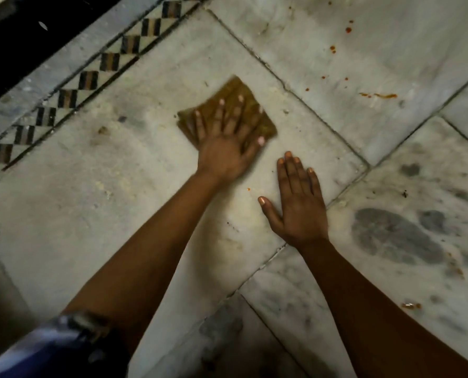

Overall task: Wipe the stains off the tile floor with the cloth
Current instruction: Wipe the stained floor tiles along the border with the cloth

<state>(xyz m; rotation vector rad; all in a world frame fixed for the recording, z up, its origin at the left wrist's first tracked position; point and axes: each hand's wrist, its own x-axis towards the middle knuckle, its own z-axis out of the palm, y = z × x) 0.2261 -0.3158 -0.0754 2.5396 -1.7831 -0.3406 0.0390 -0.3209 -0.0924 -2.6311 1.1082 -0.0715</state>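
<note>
A folded brown cloth [234, 91] lies flat on the pale marble tile floor [145, 173] near the middle of the view. My left hand [224, 143] presses down on it with fingers spread and straight. My right hand [298, 203] rests flat on the bare tile just to the right and nearer me, apart from the cloth. Orange-red stains [385, 95] streak the neighbouring tile to the upper right, with smaller red spots [332, 48] further up. A tiny orange speck [249, 189] sits between my two hands.
A checkered border strip [88, 80] runs diagonally at the upper left, with a dark band [22, 45] beyond it. Grout lines [290, 90] divide the tiles. Another orange stain [410, 305] lies at the lower right. A blue and white garment [44, 347] shows at the bottom left.
</note>
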